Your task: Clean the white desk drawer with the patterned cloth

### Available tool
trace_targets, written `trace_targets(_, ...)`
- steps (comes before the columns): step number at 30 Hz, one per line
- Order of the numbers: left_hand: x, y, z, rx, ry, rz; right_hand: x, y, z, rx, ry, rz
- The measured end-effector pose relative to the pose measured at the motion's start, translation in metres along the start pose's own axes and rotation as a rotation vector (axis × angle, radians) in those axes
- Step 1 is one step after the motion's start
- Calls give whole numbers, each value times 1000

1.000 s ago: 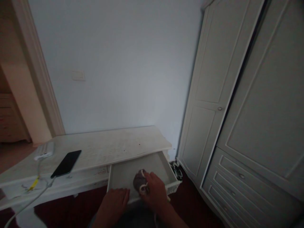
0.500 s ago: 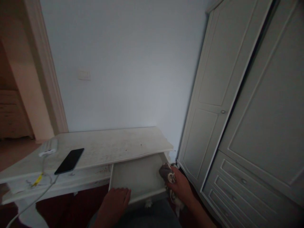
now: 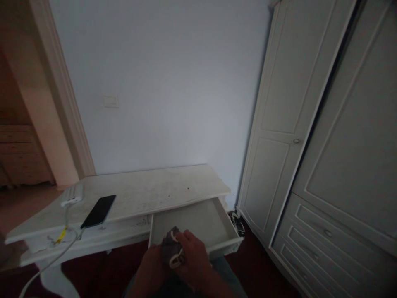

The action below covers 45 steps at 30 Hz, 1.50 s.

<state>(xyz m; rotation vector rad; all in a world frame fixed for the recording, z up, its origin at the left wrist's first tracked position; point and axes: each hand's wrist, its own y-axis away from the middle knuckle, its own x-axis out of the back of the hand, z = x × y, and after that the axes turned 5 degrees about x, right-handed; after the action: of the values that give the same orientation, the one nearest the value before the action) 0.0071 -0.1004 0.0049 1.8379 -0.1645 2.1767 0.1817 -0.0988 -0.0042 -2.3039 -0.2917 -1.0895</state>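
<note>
A bunched grey cloth [image 3: 170, 248] with pale, cord-like markings is gripped in my right hand [image 3: 194, 256], its fingers wrapped round it. My left hand [image 3: 151, 265] is right beside the cloth, at the front left corner of the pulled-out drawer [image 3: 204, 219]. Its fingers are mostly hidden, so whether it grips the cloth or the drawer front is unclear. The drawer is pale inside and slides out of a worn white table [image 3: 167, 184]. Both hands are low in the view, over the drawer's front edge.
A black phone [image 3: 98, 211] with a white cable [image 3: 51, 260] lies on the table's left part, near a white power strip [image 3: 72, 194]. At the right stands a tall white wardrobe [image 3: 279, 124]. Dark items [image 3: 237, 223] lie on the floor between drawer and wardrobe.
My right hand has brought the cloth from the drawer's right side leftward to its front, beside my left hand. The drawer's right front corner now shows. The view has shifted slightly.
</note>
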Motion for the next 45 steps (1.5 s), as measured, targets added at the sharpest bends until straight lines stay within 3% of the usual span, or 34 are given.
trace_targets(3, 5, 1, 6, -5, -93, 2, 24, 9, 30, -27, -6, -31)
trace_targets(6, 10, 3, 13, -36, -186, -12, 64, 29, 76, -131, 46, 1)
trace_targets(9, 5, 3, 11, -42, -190, 7, 101, 48, 113, -255, 84, 101)
trace_targets(11, -5, 0, 5, -82, -232, 17, 112, 54, 125, -292, 117, 165)
trace_targets(13, -15, -3, -1, -117, -283, 32, 109, 53, 123, -285, 157, 181)
trace_targets(16, -22, -6, -5, -132, -313, 54, 80, 39, 93, -225, 169, 128)
trace_targets(21, -7, -4, -1, -14, -122, -8, 19, 11, 19, -55, 80, 33)
trace_targets(25, 1, -2, -1, -5, -15, -45, 4, 5, -2, 1, 61, 10)
trace_targets(28, 1, -1, 1, -3, -103, 11, 27, 10, 22, -35, 95, -21)
trace_targets(31, -1, 0, 3, -73, -191, 11, 72, 22, 69, -209, 227, -24)
trace_targets(35, -10, -1, -2, -123, -286, 12, 123, 48, 125, -406, 361, 94)
trace_targets(40, -19, -4, -7, -135, -292, 33, 131, 54, 140, -425, 354, 157)
trace_targets(45, -11, -3, -3, -141, -312, -3, 132, 4, 145, -478, 318, 203)
